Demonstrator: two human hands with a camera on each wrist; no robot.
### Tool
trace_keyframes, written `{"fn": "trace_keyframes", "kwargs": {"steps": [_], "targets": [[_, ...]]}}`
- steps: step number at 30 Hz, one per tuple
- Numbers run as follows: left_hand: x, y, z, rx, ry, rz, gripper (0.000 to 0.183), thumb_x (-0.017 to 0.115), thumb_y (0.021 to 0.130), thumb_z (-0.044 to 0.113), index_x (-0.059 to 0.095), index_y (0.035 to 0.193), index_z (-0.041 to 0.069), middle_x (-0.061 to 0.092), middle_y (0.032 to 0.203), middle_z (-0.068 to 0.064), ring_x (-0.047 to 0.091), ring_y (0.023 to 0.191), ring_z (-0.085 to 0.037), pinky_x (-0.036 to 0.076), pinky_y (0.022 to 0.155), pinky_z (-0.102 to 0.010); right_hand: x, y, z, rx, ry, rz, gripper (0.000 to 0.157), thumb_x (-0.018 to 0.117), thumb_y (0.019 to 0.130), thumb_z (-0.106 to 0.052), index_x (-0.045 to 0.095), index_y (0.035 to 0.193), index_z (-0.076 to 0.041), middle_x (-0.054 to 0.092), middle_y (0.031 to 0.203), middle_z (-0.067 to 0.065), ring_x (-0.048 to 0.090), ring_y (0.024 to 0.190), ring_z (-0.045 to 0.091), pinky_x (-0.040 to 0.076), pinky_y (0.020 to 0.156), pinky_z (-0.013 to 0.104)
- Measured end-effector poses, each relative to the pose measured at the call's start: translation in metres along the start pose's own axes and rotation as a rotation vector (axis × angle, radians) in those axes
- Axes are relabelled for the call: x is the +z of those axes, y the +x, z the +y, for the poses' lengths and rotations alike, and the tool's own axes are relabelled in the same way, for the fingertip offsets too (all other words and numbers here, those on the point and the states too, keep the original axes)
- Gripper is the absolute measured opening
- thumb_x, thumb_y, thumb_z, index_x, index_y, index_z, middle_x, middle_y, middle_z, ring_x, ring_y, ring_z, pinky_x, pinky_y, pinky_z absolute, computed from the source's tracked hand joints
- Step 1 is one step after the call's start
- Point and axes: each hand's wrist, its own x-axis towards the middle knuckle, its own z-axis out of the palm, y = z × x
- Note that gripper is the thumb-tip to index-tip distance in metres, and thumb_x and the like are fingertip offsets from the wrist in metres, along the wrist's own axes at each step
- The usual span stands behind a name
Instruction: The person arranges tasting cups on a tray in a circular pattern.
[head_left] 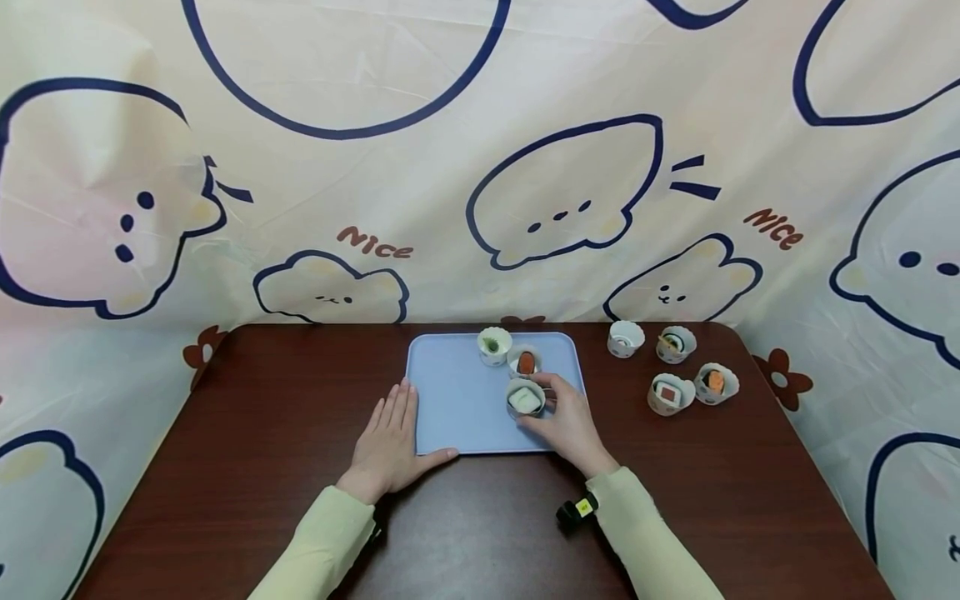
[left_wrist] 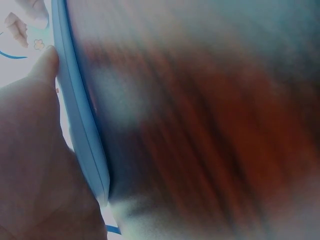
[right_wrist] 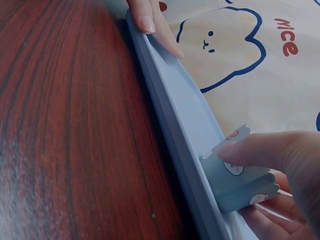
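Note:
My right hand (head_left: 567, 423) holds a small scalloped paper cup (right_wrist: 235, 182) between thumb and fingers, over the near right part of a light blue tray (head_left: 457, 408). A pale whitish-green piece (head_left: 525, 401) lies inside that cup. Just behind it on the tray stand a cup with a reddish-brown piece (head_left: 527, 362) and a cup with a green piece (head_left: 491, 344). My left hand (head_left: 384, 446) rests with straight fingers along the tray's left edge, its thumb at the near rim. In the right wrist view, the held cup's printed side shows close over the tray's rim.
Right of the tray, several more paper cups stand on the dark wooden table (head_left: 262, 450): one pale inside (head_left: 626, 340), one with a dark-rimmed roll (head_left: 676, 343), one with a brown-and-white square (head_left: 670, 395), one with an orange piece (head_left: 716, 383). A printed cloth (head_left: 435, 192) hangs behind.

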Motion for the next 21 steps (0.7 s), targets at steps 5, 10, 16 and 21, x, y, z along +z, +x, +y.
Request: {"fn": "trace_keyframes", "kwargs": {"steps": [5, 10, 16, 21], "targets": [[0.000, 0.001, 0.000, -0.007, 0.001, -0.010, 0.127, 0.037, 0.081, 0.093, 0.016, 0.160, -0.003, 0.009, 0.167, -0.020, 0.007, 0.154, -0.033, 0.011, 0.121, -0.049, 0.001, 0.000, 0.002, -0.002, 0.012, -0.002, 0.065, 0.091, 0.071, 0.002, 0.062, 0.128, -0.001, 0.064, 0.124, 0.013, 0.064, 0.108, 0.028, 0.055, 0.092, 0.038], [-0.002, 0.001, 0.000, -0.009, -0.006, -0.020, 0.127, 0.038, 0.081, 0.092, 0.016, 0.160, -0.005, 0.009, 0.167, -0.021, 0.008, 0.153, -0.035, 0.011, 0.121, -0.049, 0.003, 0.000, 0.003, 0.005, 0.006, 0.003, 0.064, 0.092, 0.070, 0.001, 0.062, 0.127, -0.002, 0.064, 0.123, 0.012, 0.065, 0.108, 0.027, 0.055, 0.091, 0.037], [-0.008, -0.001, 0.003, -0.010, -0.024, -0.019, 0.124, 0.046, 0.083, 0.088, 0.016, 0.159, -0.006, 0.010, 0.167, -0.022, 0.008, 0.153, -0.035, 0.010, 0.121, -0.049, 0.004, 0.000, 0.003, 0.015, -0.004, 0.011, 0.064, 0.093, 0.070, 0.000, 0.063, 0.126, -0.003, 0.065, 0.122, 0.010, 0.065, 0.107, 0.026, 0.055, 0.090, 0.036], [-0.010, -0.002, 0.005, -0.009, -0.034, -0.022, 0.125, 0.045, 0.083, 0.088, 0.017, 0.159, -0.007, 0.010, 0.167, -0.023, 0.008, 0.153, -0.036, 0.010, 0.121, -0.050, 0.004, 0.000, 0.003, 0.008, 0.005, 0.010, 0.064, 0.093, 0.070, 0.000, 0.063, 0.126, -0.003, 0.065, 0.121, 0.010, 0.065, 0.107, 0.026, 0.056, 0.089, 0.035]]}}
